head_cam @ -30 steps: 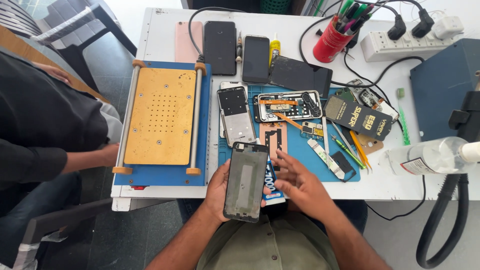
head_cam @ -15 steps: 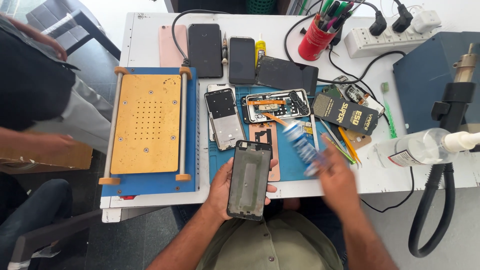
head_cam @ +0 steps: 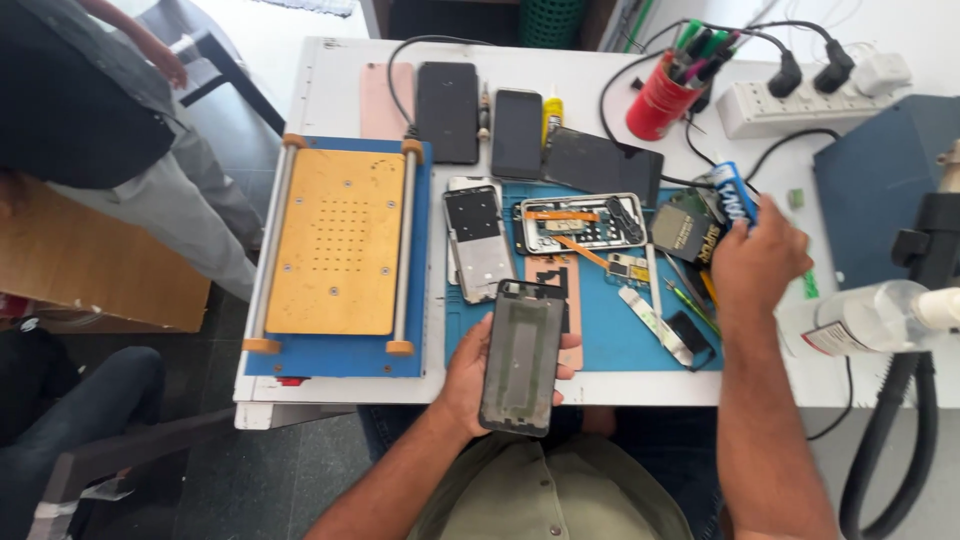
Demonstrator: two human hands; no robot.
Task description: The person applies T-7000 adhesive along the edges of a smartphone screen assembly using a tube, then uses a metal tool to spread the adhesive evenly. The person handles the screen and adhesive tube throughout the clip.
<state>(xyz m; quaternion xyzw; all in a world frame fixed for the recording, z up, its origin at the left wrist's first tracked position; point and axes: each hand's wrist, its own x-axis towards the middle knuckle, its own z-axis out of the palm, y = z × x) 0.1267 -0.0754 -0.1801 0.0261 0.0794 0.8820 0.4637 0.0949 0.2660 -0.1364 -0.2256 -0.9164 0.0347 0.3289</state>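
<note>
- The left hand (head_cam: 470, 372) is closed around a phone frame (head_cam: 521, 356), thumb on its right edge, fingers wrapped behind it, holding it upright over the near edge of the table (head_cam: 330, 70).
- The left forearm comes up from the lower left, bent at the wrist toward the frame.
- The right hand (head_cam: 757, 262) grips a small blue tube (head_cam: 735, 197), fingers curled round its lower end, the top sticking out above the knuckles.
- The right arm stretches straight out from the body to the far right of the blue mat (head_cam: 610, 330).
- Just left of that hand lies a dark packet (head_cam: 685, 230), then an opened phone (head_cam: 583, 222) on the mat.
- A red cup of pens (head_cam: 660, 100) stands farther back, beside a power strip (head_cam: 800, 95).
- A yellow plate on a blue base (head_cam: 338, 245) sits well left.
</note>
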